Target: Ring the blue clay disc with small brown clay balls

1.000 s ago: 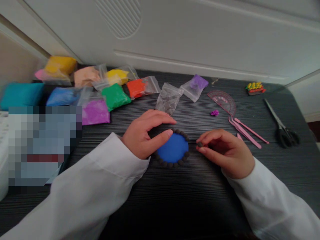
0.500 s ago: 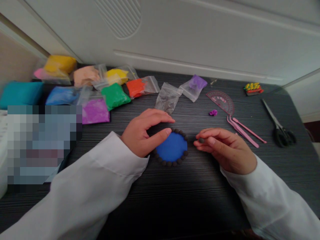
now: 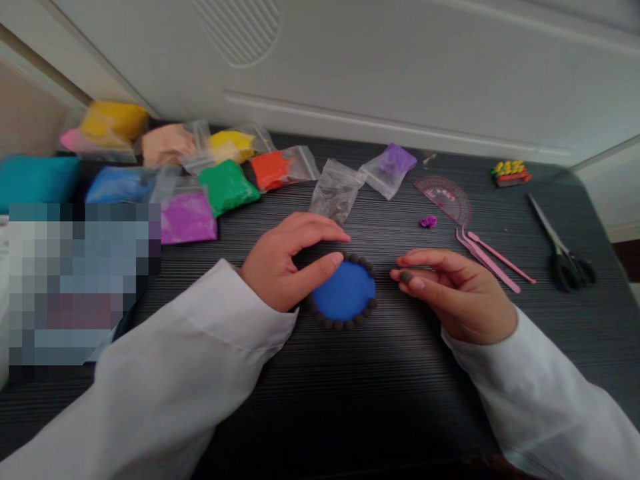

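A flat blue clay disc [image 3: 344, 290] lies on the table, edged with small dark clay balls [image 3: 339, 325]. A stretch of its right rim has no balls. My left hand [image 3: 290, 261] covers the disc's upper left edge. Its thumb lies at the rim, and its fingers are stretched out, apart from the thumb. To the right of the disc, my right hand [image 3: 457, 293] holds one small dark clay ball [image 3: 405, 276] between thumb and fingers. That ball is apart from the disc.
Bags of coloured clay, among them a green one [image 3: 229, 187], line the back left. An empty zip bag [image 3: 336, 190] lies behind my left hand. A protractor [image 3: 445, 198], pink tweezers [image 3: 487, 262], a purple clay piece [image 3: 429, 222] and scissors [image 3: 563, 250] lie to the right.
The fingers of my right hand have shifted slightly around the clay ball, with the index finger lifted away from it. My left hand and the disc stay together. The view has moved a little.
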A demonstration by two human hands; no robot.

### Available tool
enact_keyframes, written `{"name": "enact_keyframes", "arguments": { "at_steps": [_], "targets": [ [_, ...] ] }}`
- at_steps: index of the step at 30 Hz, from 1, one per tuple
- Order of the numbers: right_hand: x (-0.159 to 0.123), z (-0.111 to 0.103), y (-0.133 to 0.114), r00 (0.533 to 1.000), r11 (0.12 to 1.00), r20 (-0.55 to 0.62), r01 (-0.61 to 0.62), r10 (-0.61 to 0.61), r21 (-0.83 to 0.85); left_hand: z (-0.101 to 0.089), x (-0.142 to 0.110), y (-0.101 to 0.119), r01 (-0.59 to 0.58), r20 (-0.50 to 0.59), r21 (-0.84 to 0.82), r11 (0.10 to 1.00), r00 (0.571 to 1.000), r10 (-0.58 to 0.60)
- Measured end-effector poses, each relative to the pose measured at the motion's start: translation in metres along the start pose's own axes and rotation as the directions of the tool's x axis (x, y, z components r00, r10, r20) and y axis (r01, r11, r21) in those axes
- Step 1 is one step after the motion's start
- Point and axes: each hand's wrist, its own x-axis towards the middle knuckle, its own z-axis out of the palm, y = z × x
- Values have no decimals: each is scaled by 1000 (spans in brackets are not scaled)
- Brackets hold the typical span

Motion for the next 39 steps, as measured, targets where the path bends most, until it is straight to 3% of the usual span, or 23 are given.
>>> {"name": "enact_keyframes", "arguments": {
  "at_steps": [5, 7, 11, 13, 20, 39],
  "targets": [
    [0, -1, 0, 995, 992, 13, 98, -98, -84, 0, 0, 1, 7, 5, 8, 1000, 1000, -7],
    [0, -1, -2, 984, 963, 31, 177, -174, -203, 0, 1, 1, 0, 3, 8, 1000, 1000, 0],
    [-1, -1, -7, 928, 738, 151, 363, -340, -569, 0, 0, 1, -6, 1, 3, 1000, 1000, 6],
    [-2, 0, -8, 903, 635, 231, 421, -363, -648, 0, 0, 1, -2, 2, -1, 1000, 1000, 2],
    [-4, 4, -4, 870, 526, 348, 490, -349, -696, 1, 0, 2, 19, -3, 11, 1000, 1000, -19],
    [-2, 6, -2, 837, 425, 421, 542, -350, -725, 3, -1, 1, -17, -29, -7, 1000, 999, 17]
  ]
}}
